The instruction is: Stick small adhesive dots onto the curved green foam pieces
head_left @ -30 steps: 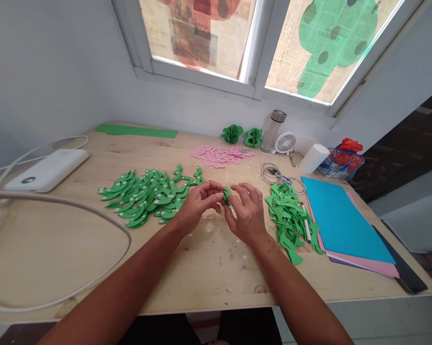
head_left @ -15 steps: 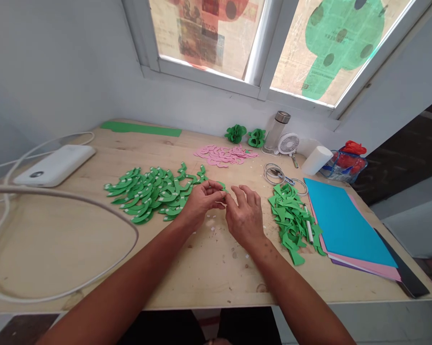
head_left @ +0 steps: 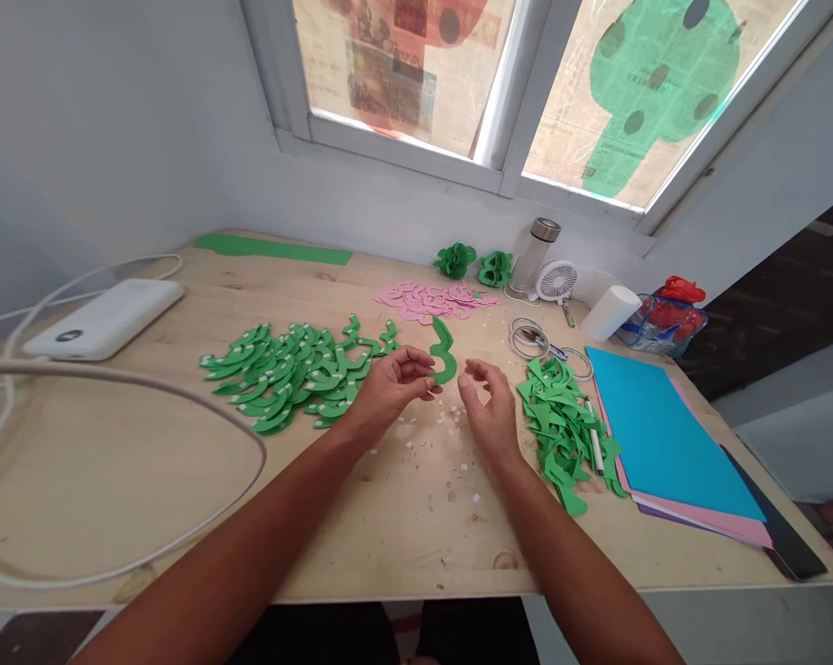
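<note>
Pinched in my left hand (head_left: 401,377) is a curved green paper cutout (head_left: 445,358), its wavy shape standing up above my fingertips. My right hand (head_left: 489,406) is apart from it, a little to the right, with thumb and fingers spread and nothing visible between them. Left of my hands lies a pile of similar green cutouts (head_left: 278,374), many bearing small white squares. Tiny white paper bits (head_left: 451,420) are scattered on the wood below my hands. Green paper scraps (head_left: 559,416) are heaped to the right, with a white pen (head_left: 596,439) on them.
Pink cutouts (head_left: 430,300) and two green paper ornaments (head_left: 455,260) sit behind. A bottle (head_left: 534,254), small fan (head_left: 556,280), tape rolls (head_left: 527,338) and white roll (head_left: 611,311) stand back right. Blue sheets (head_left: 672,434) lie right; a power bank (head_left: 108,319) and cable lie left.
My right hand has moved away from my left, down and to the right, and its fingers have parted. The green cutout, mostly hidden before, now shows in my left hand.
</note>
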{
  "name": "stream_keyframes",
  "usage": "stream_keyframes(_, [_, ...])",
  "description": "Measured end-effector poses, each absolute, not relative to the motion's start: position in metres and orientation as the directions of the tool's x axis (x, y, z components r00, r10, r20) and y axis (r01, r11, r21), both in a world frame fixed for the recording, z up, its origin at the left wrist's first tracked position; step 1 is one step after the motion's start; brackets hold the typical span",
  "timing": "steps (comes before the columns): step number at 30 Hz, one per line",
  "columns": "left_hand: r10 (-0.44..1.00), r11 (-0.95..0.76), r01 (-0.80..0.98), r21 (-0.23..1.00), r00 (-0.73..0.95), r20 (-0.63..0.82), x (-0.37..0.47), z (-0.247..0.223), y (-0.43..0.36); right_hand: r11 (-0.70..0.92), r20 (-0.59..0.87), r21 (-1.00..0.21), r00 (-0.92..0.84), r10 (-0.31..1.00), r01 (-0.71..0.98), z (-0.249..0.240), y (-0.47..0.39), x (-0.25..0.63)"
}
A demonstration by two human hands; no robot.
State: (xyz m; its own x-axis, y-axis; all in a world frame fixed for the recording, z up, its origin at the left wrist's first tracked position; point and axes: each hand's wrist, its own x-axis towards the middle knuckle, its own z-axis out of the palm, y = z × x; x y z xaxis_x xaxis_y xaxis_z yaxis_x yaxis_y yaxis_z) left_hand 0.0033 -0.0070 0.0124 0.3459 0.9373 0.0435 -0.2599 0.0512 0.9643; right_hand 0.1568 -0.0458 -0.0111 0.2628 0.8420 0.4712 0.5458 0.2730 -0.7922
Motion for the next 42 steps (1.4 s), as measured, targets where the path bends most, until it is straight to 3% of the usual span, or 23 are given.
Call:
stream_keyframes(3, [0.909,0.035,-0.204,0.978,0.413,0.054,0.005,0.012,-0.009,0.169,0.208,-0.967,0.206,0.956,0.19,-0.013,-0.041,0.158])
stream_keyframes(7, [0.877,-0.009,-0.157,0.988,0.474,0.083,0.006,0.01,-0.009,0.095,0.082,-0.994,0.202,0.976,-0.055,-0.009,-0.042,0.155])
stream_keyframes(18, [0.826,-0.247,-0.034,0.968,0.515,0.229,0.006,0.011,-0.011,0.109,0.067,-0.985,0.283,0.957,-0.133,-0.008,-0.043,0.156])
stream_keyframes(25, [0.851,-0.35,0.082,0.933,0.445,0.28,0.009,0.009,-0.013,0.155,0.113,-0.981,0.302,0.946,-0.119,-0.009,-0.043,0.154])
stream_keyframes(34, [0.865,-0.133,-0.184,0.974,0.458,0.204,0.009,0.007,-0.01,0.192,0.138,-0.964,0.273,0.952,-0.183,-0.011,-0.042,0.154])
stream_keyframes(42, [0.91,0.029,-0.295,0.955,0.404,0.097,0.007,0.012,-0.01,0.231,0.175,-0.956,0.281,0.944,-0.182,-0.014,-0.04,0.154])
